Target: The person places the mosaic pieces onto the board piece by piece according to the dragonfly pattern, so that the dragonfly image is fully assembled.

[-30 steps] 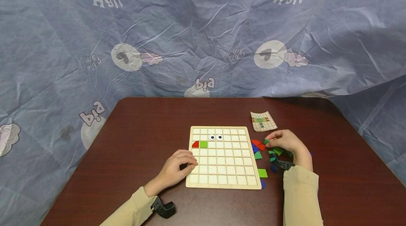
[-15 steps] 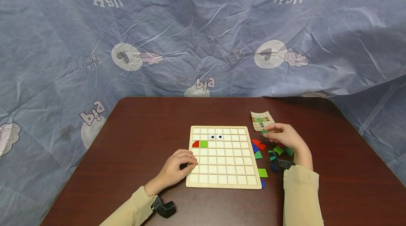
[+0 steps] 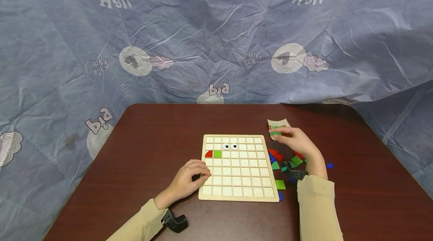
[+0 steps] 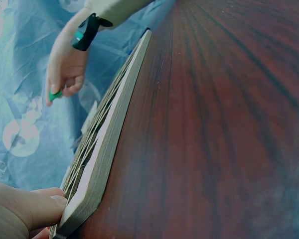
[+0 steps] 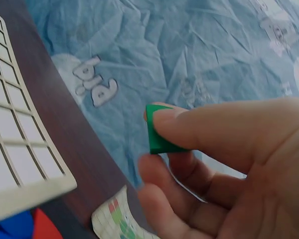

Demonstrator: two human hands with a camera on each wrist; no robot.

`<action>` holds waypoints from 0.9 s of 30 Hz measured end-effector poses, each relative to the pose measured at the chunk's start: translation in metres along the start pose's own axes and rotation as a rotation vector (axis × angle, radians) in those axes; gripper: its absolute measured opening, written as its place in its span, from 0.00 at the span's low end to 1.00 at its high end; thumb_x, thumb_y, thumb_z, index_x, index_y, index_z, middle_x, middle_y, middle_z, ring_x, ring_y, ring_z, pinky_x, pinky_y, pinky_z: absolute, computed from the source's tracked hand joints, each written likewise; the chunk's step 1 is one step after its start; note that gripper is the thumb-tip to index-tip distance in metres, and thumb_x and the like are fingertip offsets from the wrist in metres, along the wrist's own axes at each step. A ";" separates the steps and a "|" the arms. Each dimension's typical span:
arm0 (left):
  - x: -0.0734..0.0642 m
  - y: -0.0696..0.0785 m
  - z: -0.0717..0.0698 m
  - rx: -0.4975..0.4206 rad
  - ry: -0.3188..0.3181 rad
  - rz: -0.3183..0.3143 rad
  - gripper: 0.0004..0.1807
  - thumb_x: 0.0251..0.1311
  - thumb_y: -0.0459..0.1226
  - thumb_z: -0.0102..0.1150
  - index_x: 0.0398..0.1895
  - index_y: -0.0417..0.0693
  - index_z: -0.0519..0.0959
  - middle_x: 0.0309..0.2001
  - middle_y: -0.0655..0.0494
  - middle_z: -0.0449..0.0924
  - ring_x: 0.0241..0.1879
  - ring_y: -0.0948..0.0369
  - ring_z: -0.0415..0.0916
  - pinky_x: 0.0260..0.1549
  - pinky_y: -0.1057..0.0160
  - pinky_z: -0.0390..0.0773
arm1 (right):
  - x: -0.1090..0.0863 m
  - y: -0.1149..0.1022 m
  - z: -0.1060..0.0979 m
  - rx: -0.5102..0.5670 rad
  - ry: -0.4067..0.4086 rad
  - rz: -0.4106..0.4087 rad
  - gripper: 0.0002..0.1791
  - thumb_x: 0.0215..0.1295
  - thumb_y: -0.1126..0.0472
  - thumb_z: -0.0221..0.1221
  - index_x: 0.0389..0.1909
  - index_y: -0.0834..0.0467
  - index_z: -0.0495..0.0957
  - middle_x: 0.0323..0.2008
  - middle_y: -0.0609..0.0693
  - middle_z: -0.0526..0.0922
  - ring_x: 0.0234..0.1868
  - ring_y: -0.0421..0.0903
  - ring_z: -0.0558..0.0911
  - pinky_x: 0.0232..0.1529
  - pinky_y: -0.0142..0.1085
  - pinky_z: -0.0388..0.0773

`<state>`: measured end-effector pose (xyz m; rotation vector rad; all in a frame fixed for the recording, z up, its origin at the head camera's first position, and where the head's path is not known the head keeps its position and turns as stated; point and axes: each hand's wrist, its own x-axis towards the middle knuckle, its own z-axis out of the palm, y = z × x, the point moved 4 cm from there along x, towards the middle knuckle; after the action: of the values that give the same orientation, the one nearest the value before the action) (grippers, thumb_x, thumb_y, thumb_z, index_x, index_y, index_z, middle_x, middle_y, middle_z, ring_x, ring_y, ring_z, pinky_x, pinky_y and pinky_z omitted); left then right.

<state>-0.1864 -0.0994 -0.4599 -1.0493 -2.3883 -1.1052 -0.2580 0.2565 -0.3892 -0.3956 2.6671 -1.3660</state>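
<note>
My left hand [image 3: 190, 176] rests on the left edge of a pale wooden grid board [image 3: 238, 198], thumb and fingertips touching it. On the board lie a red quarter-circle tile [image 3: 208, 154], a light green square tile [image 3: 217, 153] and two round eye pieces [image 3: 230, 146]. My right hand [image 3: 297, 142] pinches a green tile [image 5: 162, 134] between thumb and fingers; they hide part of its outline. In the head view this hand is over a small pattern card [image 3: 278, 123], covering much of it. The card shows a coloured figure on a grid.
Loose red, blue and green tiles [image 3: 297, 160] are scattered right of the board, some under my right wrist. A light green square tile [image 3: 280, 184] and a blue tile [image 3: 280, 196] touch or lie near its right edge. Behind the dark table [image 3: 162, 120] hangs a blue printed cloth [image 3: 189, 45].
My right hand has lifted the green tile from the loose pile and moved up and left over the pattern card. The left hand and the board have stayed put.
</note>
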 end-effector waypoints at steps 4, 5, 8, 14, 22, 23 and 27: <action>0.000 0.000 0.000 0.002 0.001 -0.001 0.05 0.54 0.34 0.64 0.34 0.51 0.85 0.40 0.60 0.81 0.51 0.56 0.72 0.51 0.59 0.73 | 0.006 -0.009 0.010 0.064 -0.009 0.004 0.24 0.64 0.51 0.59 0.57 0.59 0.75 0.49 0.61 0.79 0.49 0.54 0.79 0.54 0.53 0.73; 0.000 0.001 0.000 0.003 0.001 -0.001 0.05 0.54 0.34 0.64 0.33 0.51 0.85 0.40 0.61 0.81 0.51 0.56 0.72 0.51 0.59 0.73 | 0.008 -0.011 0.012 0.079 -0.004 0.006 0.24 0.63 0.51 0.60 0.57 0.58 0.76 0.48 0.60 0.79 0.47 0.53 0.80 0.53 0.52 0.74; 0.000 0.001 0.000 0.001 0.002 0.001 0.05 0.54 0.33 0.64 0.33 0.51 0.85 0.40 0.60 0.81 0.51 0.56 0.72 0.51 0.59 0.73 | 0.012 -0.018 0.018 0.089 0.025 -0.004 0.24 0.60 0.50 0.63 0.54 0.58 0.77 0.47 0.57 0.78 0.43 0.50 0.80 0.49 0.49 0.76; 0.000 0.001 0.000 -0.002 0.003 0.001 0.05 0.54 0.33 0.64 0.33 0.51 0.85 0.40 0.61 0.81 0.51 0.56 0.72 0.51 0.59 0.73 | 0.021 -0.030 0.035 0.197 0.038 -0.017 0.21 0.58 0.56 0.65 0.49 0.63 0.77 0.40 0.58 0.80 0.42 0.60 0.81 0.46 0.52 0.77; 0.000 0.001 0.000 -0.002 0.002 0.001 0.05 0.54 0.33 0.65 0.33 0.51 0.85 0.40 0.61 0.81 0.51 0.56 0.73 0.51 0.59 0.73 | 0.030 -0.039 0.058 0.227 0.019 -0.011 0.18 0.55 0.55 0.67 0.44 0.62 0.81 0.35 0.55 0.84 0.40 0.65 0.80 0.44 0.56 0.77; 0.000 0.001 -0.001 -0.001 0.002 0.001 0.05 0.54 0.33 0.65 0.33 0.51 0.85 0.40 0.61 0.81 0.50 0.56 0.73 0.51 0.59 0.73 | 0.031 -0.039 0.062 0.222 0.012 -0.010 0.18 0.56 0.55 0.67 0.44 0.62 0.82 0.34 0.55 0.84 0.40 0.64 0.80 0.44 0.56 0.77; 0.000 0.001 -0.001 -0.002 0.000 -0.002 0.05 0.54 0.33 0.65 0.33 0.51 0.85 0.40 0.62 0.81 0.51 0.57 0.72 0.51 0.59 0.73 | 0.034 -0.044 0.073 0.187 -0.021 -0.037 0.19 0.60 0.57 0.63 0.49 0.64 0.80 0.36 0.57 0.85 0.38 0.63 0.81 0.42 0.54 0.78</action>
<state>-0.1857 -0.0992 -0.4584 -1.0476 -2.3891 -1.1086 -0.2667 0.1655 -0.3959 -0.4364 2.4988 -1.5957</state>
